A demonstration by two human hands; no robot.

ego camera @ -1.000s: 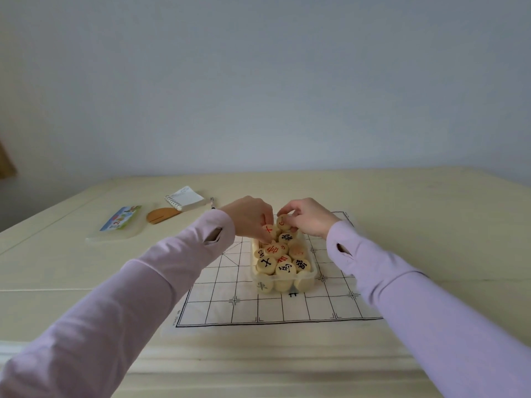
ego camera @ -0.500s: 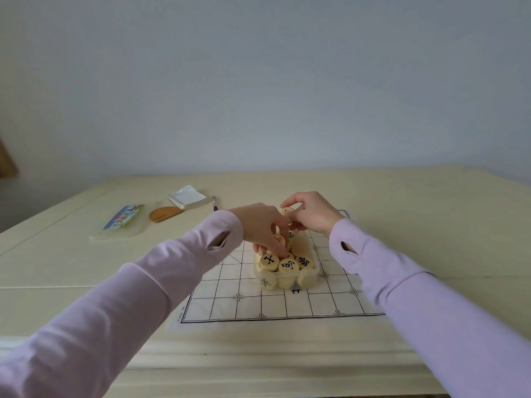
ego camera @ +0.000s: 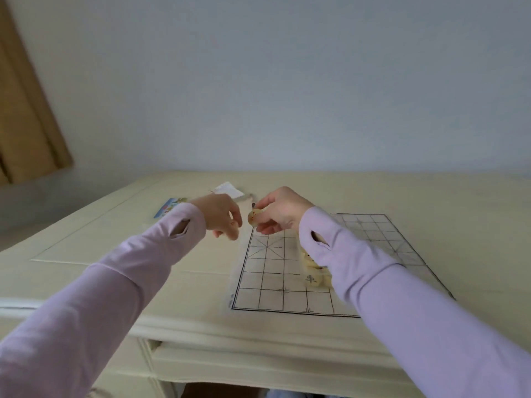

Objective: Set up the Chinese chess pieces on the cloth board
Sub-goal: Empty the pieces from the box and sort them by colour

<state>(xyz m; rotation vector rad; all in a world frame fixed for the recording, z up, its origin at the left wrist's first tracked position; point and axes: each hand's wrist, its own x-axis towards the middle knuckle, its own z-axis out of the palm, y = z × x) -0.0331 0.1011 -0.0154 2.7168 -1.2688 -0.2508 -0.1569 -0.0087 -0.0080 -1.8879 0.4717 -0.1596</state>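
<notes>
Two hands above the cloth board [ego camera: 270, 271], right hand [ego camera: 280, 212] pinching a red-marked piece [ego camera: 254, 216], left hand [ego camera: 221, 216] curled round a second piece [ego camera: 233, 224], box of pieces [ego camera: 311, 278] half hidden under right sleeve [ego camera: 344, 254], notepad [ego camera: 228, 188] beyond left hand.

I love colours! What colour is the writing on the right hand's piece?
Red, on the pale piece; head view.

Cream table [ego camera: 86, 239] against pale wall [ego camera: 287, 81]; perhaps a curtain [ego camera: 23, 110].
</notes>
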